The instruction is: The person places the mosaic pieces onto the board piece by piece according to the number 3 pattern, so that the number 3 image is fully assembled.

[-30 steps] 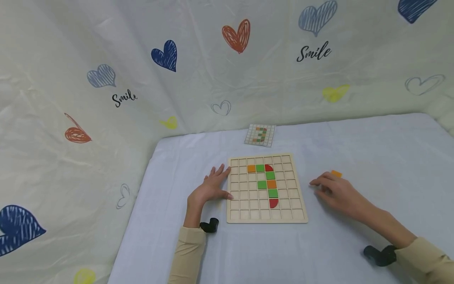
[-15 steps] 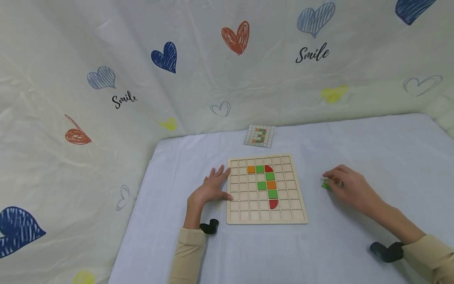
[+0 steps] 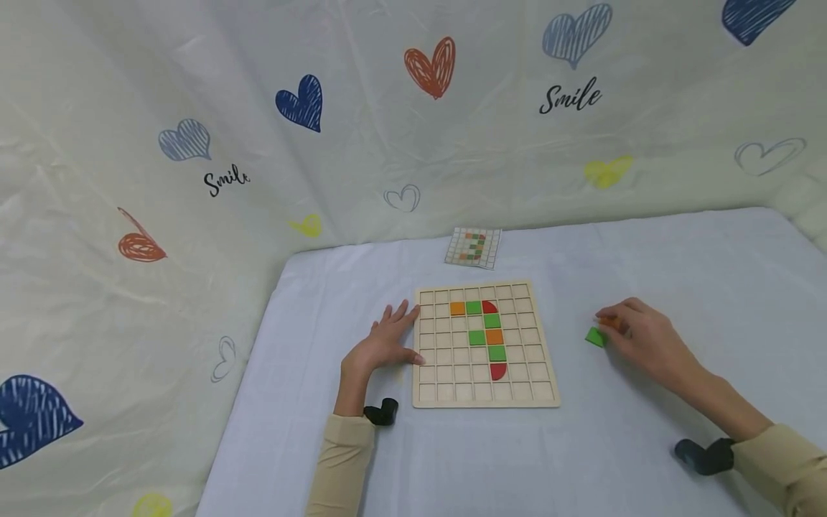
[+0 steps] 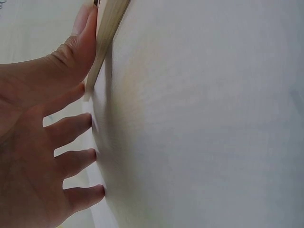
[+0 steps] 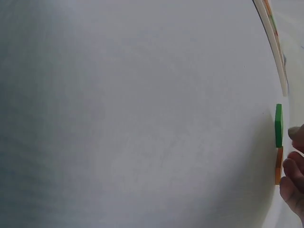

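Note:
My left hand [image 3: 381, 341] is spread along the left edge of the wooden grid board [image 3: 526, 395], its thumb on the rim; the left wrist view shows the thumb [image 4: 83, 35] against the board's side. Orange, green and red tiles fill some cells. Right of the board, my right hand [image 3: 639, 345] hovers low over an orange tile [image 3: 609, 322], partly covered by the fingers. Beside it a green square tile [image 3: 595, 337] lies on the cloth. In the right wrist view, fingertips [image 5: 290, 183] are at the orange tile [image 5: 279, 166], while the thumb stays apart, near the green tile [image 5: 279, 126].
Behind the board lies a pattern card [image 3: 474, 248] with a coloured grid design. White cloth [image 3: 484, 459] covers the table. A curtain printed with hearts [image 3: 429, 68] hangs behind it and at the left.
My right hand has shifted right, first to the green tile, then slightly farther to the orange one. The green tile now shows uncovered. My left hand has stayed in place.

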`<act>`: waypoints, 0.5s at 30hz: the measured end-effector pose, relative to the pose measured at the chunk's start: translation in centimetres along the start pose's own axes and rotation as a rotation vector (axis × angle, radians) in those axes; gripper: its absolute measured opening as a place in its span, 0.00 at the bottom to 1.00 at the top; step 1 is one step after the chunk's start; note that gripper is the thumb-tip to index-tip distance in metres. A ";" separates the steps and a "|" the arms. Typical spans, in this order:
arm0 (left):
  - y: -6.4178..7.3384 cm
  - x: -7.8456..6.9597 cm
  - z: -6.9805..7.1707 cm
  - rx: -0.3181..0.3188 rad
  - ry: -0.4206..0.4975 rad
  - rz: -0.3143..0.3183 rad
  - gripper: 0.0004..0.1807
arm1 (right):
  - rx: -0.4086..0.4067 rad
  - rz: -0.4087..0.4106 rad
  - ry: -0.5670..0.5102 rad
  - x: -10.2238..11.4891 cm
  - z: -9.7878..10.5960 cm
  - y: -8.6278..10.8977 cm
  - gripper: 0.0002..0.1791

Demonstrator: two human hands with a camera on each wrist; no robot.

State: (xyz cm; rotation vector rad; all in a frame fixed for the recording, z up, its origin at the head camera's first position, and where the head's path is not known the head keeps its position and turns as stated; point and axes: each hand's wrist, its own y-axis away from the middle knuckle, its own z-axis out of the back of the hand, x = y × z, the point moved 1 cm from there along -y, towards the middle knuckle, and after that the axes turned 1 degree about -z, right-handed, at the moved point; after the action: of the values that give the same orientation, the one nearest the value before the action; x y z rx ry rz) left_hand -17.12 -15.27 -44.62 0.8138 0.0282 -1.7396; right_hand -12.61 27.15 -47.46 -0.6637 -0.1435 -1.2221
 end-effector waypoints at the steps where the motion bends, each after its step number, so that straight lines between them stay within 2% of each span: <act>1: 0.0 0.0 0.0 -0.001 -0.001 0.002 0.57 | 0.009 -0.004 -0.003 0.0 -0.1 0.0 0.13; 10: 0.1 -0.1 0.1 -0.005 -0.006 0.005 0.57 | 0.079 -0.012 0.016 0.0 -0.3 0.1 0.11; 15: 0.1 -0.1 0.0 -0.001 -0.003 0.002 0.57 | 0.078 -0.006 0.001 0.1 -0.4 -0.1 0.13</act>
State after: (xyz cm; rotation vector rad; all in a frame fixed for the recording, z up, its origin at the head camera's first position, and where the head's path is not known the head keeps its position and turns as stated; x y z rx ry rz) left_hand -17.04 -15.21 -44.47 0.8105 0.0259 -1.7390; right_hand -12.74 26.83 -47.71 -0.5953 -0.1917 -1.2163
